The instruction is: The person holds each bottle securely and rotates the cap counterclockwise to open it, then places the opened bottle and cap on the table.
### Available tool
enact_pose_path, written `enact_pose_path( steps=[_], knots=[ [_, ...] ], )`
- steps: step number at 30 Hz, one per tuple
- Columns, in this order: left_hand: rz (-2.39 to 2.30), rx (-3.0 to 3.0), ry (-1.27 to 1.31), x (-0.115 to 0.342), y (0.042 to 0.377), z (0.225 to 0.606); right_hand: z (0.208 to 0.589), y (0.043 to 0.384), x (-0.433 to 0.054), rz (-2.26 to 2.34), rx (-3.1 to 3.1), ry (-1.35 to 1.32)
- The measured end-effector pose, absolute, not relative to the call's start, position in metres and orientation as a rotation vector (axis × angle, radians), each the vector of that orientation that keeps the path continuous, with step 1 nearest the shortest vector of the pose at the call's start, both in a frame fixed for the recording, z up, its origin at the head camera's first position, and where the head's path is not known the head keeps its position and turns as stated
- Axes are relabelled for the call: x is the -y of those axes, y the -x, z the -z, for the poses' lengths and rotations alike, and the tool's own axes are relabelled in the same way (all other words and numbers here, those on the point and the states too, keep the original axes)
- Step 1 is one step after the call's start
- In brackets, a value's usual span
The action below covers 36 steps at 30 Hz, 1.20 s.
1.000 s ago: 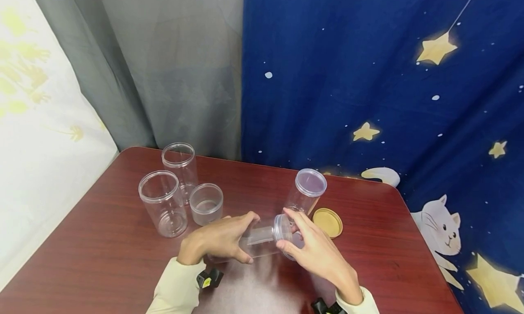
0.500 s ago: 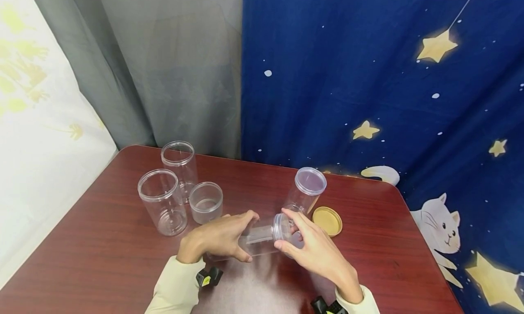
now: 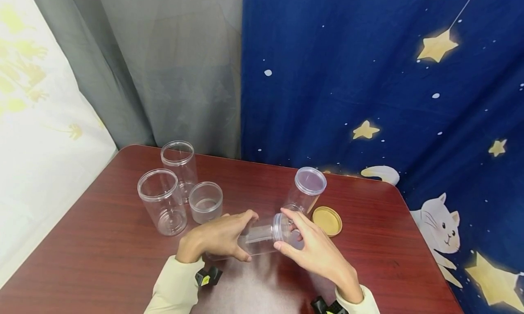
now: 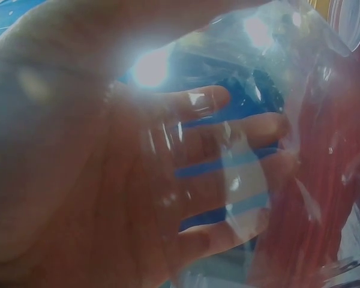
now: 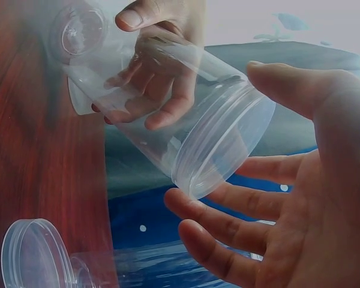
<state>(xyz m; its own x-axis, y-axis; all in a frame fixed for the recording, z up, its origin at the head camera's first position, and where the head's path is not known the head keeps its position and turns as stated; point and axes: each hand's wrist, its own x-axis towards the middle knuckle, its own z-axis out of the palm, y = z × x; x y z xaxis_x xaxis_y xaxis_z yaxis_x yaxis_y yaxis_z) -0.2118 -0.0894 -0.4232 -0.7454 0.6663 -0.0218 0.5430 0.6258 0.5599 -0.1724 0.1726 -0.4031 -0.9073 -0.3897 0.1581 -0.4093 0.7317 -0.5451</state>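
A clear plastic jar [image 3: 259, 241] is held on its side above the table by my left hand [image 3: 221, 235], its thumb and fingers around the body. In the left wrist view the fingers show through the clear plastic. My right hand [image 3: 317, 250] grips the ringed clear lid [image 3: 280, 228] at the jar's right end between thumb and fingertips. The right wrist view has the thumb on one side of the lid [image 5: 228, 135] and fingertips at its opposite edge. Behind the right hand, a lavender disc [image 3: 298, 241] is partly hidden.
Two tall clear jars [image 3: 158, 200] and a short clear tub [image 3: 206, 204] stand on the left of the dark red table [image 3: 94, 241]. Beyond the right hand stands a jar with a lavender lid [image 3: 310, 181]. Beside it lies a gold lid [image 3: 327, 221].
The right hand has shifted very slightly left at the lid. The left hand and the jar keep nearly the same pose.
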Motion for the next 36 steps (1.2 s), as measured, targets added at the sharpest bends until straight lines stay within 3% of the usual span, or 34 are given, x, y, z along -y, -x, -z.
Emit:
enact_pose_path(
  steps=[36],
  knots=[
    [-0.806,-2.607,-0.982,0.091,0.2126,0.4244,0.402,0.1708,-0.1733,-0.905,2.871,-0.791]
  ],
)
